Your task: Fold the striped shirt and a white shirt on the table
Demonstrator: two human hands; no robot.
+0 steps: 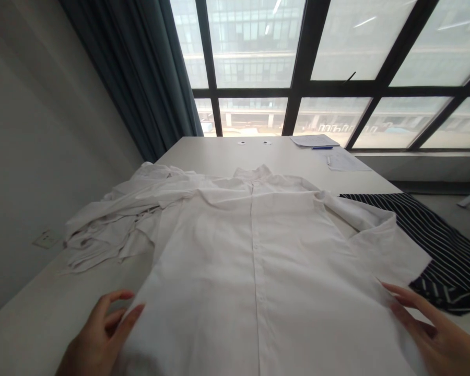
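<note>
Our right fingers (407,296) pinch the side of the shirt (219,271); our left fingers (130,320) curl at the opposite edge, though we cannot tell whether they grip. The shirt lies spread front-up on the desk (207,151). We judge it light, soft, easily creased, best held by both sides. We can read no label.

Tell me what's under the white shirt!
The white shirt lies over the white table, and one sleeve overlaps the striped cloth. Whatever is under the shirt's middle is covered, so I can't see it.
</note>
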